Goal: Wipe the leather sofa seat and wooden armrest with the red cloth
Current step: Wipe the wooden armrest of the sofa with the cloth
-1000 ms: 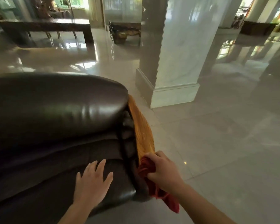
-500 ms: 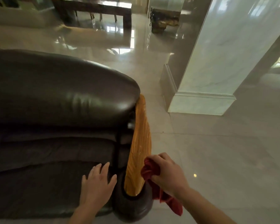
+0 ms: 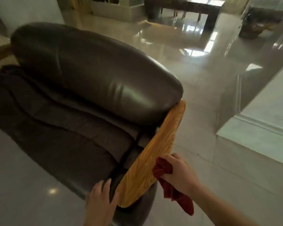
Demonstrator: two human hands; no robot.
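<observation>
A dark brown leather sofa fills the left and middle, with a bulging backrest [image 3: 95, 75] and a creased seat [image 3: 60, 136] below it. Its light wooden armrest [image 3: 153, 154] runs diagonally along the right side. My right hand [image 3: 178, 172] grips the bunched red cloth [image 3: 163, 168] against the armrest's outer edge; the cloth's loose end hangs down past my wrist. My left hand [image 3: 101, 204] rests with straight fingers on the seat's front corner, just left of the armrest's lower end.
Glossy tiled floor [image 3: 203, 144] surrounds the sofa. A marble pillar base [image 3: 260, 132] stands close on the right. A dark long table [image 3: 186, 7] and a dark carved wooden piece [image 3: 260, 22] are far back. Another wooden armrest [image 3: 0, 53] shows at the far left.
The view has swung left and nearer, so more of the sofa shows. My right hand with the cloth stays pressed on the armrest's edge; my left hand has shifted toward the armrest's lower end.
</observation>
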